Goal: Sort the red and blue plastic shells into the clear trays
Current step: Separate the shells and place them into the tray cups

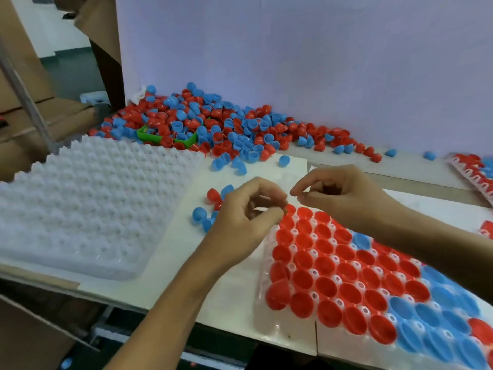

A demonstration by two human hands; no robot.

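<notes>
Red and blue plastic shells (213, 124) lie heaped at 11 o'clock on the counter (232, 297). Clear tray (269, 324) part-filled at 5 o'clock. Left hand (240, 222) fingers pinch a red shell (290, 209); right hand (344, 193) fingers curled, contents indiscernible. No legible writing.

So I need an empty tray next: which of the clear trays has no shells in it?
The clear tray stack on the left: its pockets are all bare, while the tray by the hands is filled with shells.

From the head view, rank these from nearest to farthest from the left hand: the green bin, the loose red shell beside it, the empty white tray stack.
From the left hand:
1. Loose red shell, just left of the fingers.
2. Empty white tray stack, farther left.
3. Green bin, back in the pile.
</notes>
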